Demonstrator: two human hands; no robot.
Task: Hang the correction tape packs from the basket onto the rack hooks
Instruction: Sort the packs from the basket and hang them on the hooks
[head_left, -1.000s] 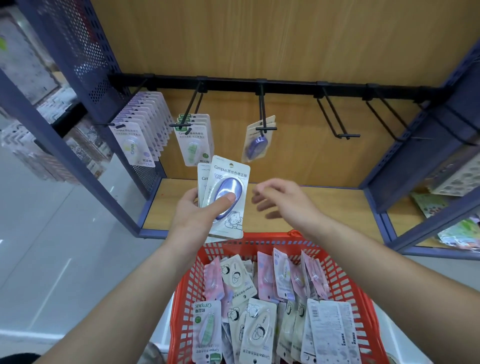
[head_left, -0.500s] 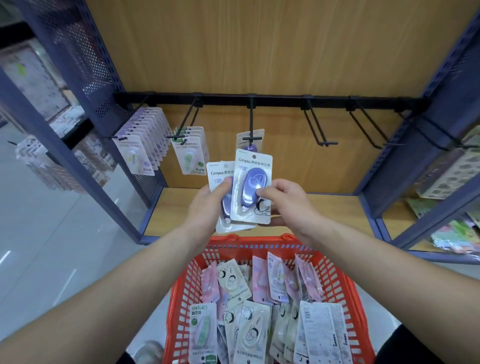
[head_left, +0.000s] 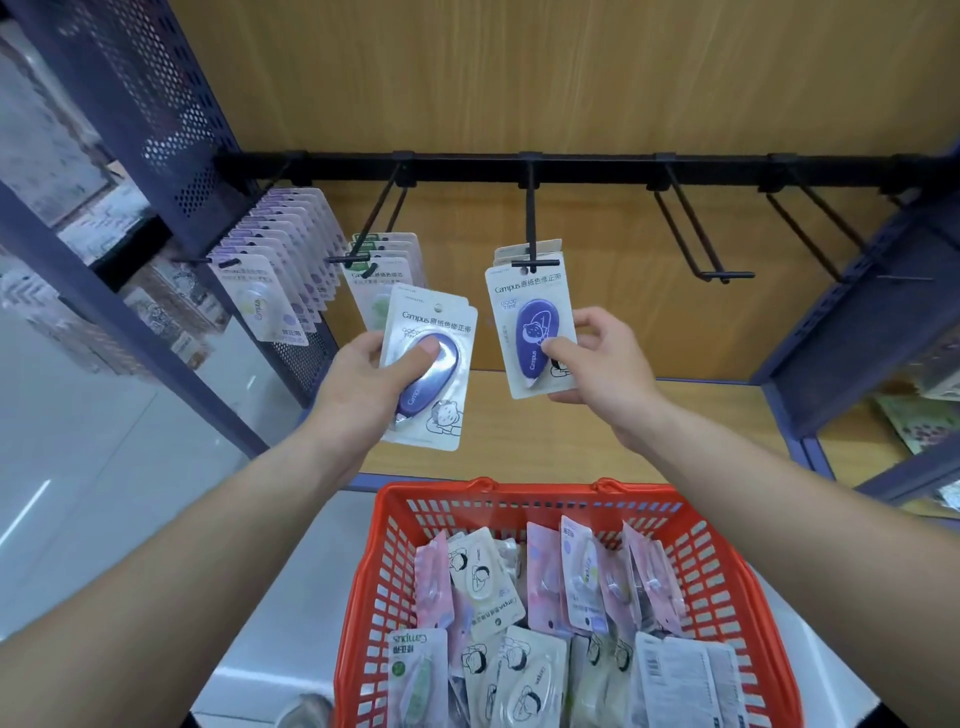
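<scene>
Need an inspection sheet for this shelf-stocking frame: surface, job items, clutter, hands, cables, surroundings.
Surface: wooden shelf below the black rack bar.
Job's things: red basket holds many correction tape packs; leftmost row of packs and green packs hang on hooks; middle hook carries a few; two right hooks are bare.
Clutter: blurred grey object beside the basket, not identifiable.
Grippers: left hand grips a stack of purple packs; right hand pinches one purple pack, its top at the middle hook's tip; cannot tell if threaded.
Cables: nothing seen.
Surroundings: neighbouring shelves with stationery, pale floor.
</scene>
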